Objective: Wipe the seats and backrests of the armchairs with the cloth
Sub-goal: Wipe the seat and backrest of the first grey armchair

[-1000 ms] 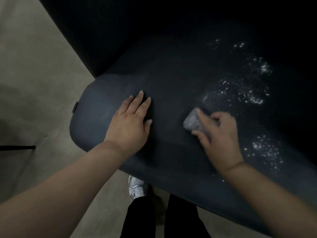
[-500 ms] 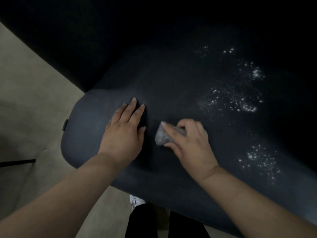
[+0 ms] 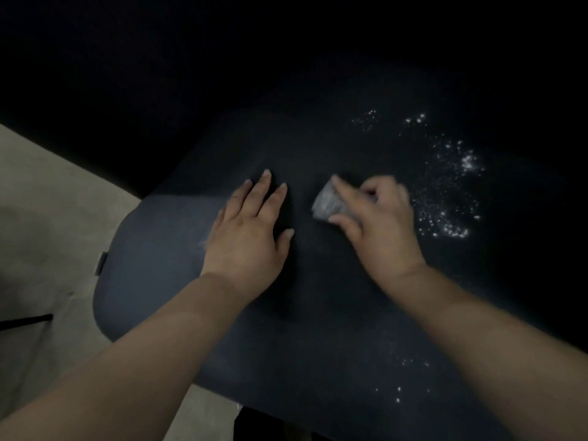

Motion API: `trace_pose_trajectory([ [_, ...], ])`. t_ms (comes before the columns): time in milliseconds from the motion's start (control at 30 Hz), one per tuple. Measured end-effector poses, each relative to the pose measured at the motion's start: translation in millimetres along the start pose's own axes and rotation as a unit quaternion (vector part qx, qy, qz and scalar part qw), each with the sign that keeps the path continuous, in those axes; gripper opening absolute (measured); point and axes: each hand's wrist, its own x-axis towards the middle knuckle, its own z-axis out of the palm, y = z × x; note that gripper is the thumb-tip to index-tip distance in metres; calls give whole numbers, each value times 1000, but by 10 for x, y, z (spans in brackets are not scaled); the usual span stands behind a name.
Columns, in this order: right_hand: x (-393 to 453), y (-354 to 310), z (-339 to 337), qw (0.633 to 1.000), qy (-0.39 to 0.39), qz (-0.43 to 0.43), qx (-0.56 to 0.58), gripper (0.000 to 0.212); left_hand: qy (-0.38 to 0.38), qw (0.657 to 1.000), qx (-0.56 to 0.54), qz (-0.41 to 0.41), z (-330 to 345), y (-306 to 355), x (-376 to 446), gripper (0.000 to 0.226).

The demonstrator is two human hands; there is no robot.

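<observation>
The dark blue armchair seat (image 3: 165, 259) fills most of the view, and its backrest (image 3: 222, 74) rises black at the top. My left hand (image 3: 251, 227) lies flat on the seat with straight fingers. A hand's width to its right, my right hand (image 3: 378, 224) grips a small crumpled grey cloth (image 3: 326, 203) and presses it onto the seat. White specks (image 3: 451, 192) are scattered on the seat right of the cloth. A smaller patch of specks (image 3: 407, 377) sits near the front edge.
A beige floor (image 3: 47, 202) lies to the left of the chair, with a thin dark bar (image 3: 28, 321) across it. A small tag (image 3: 101, 264) sticks out of the seat's left edge. My dark trouser legs (image 3: 254, 424) show below the front edge.
My right hand swept the cloth left toward my left hand, then moved slightly back to the right and away. My left hand stayed flat on the seat. The camera tilted, shifting the chair downward in view.
</observation>
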Motion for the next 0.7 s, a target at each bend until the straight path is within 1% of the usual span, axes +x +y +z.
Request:
trace_pose_trajectory([
  [67, 184, 168, -48, 998, 29, 51, -7, 50, 6, 1000, -2, -2, -2, 15, 78, 67],
  [133, 58, 211, -86, 994, 53, 94, -1, 52, 9, 1000, -2, -1, -6, 24, 138, 67],
  [167, -70, 171, -84, 994, 56, 91, 4, 55, 11, 1000, -2, -1, -6, 33, 168, 67],
  [233, -269, 34, -51, 999, 26, 41, 16, 57, 13, 1000, -5, -2, -13, 62, 230, 67],
  [300, -136, 37, -21, 1000, -9, -16, 25, 55, 15, 1000, -3, 1, -12, 95, 295, 67],
  [333, 41, 96, -16, 999, -9, -21, 24, 53, 17, 1000, -1, 3, -12, 105, 327, 66],
  [367, 230, 177, -19, 1000, 1, -5, 19, 52, 19, 1000, 0, 6, -15, 113, 362, 66],
  [433, 516, 389, -74, 998, 33, 56, 4, 51, 24, 1000, 2, 5, -27, 126, 437, 66],
  [500, 500, 474, -128, 992, 57, 111, 0, 52, 26, 1000, -1, 2, -44, 138, 517, 65],
  [533, 406, 447, -135, 991, 64, 116, 1, 53, 26, 1000, -4, -1, -53, 147, 557, 65],
  [633, 178, 253, -80, 997, 45, 58, 29, 54, 24, 1000, -10, -1, -76, 194, 659, 65],
  [700, 406, 242, -36, 999, 22, 28, 38, 52, 24, 1000, -7, 7, -84, 232, 712, 65],
])
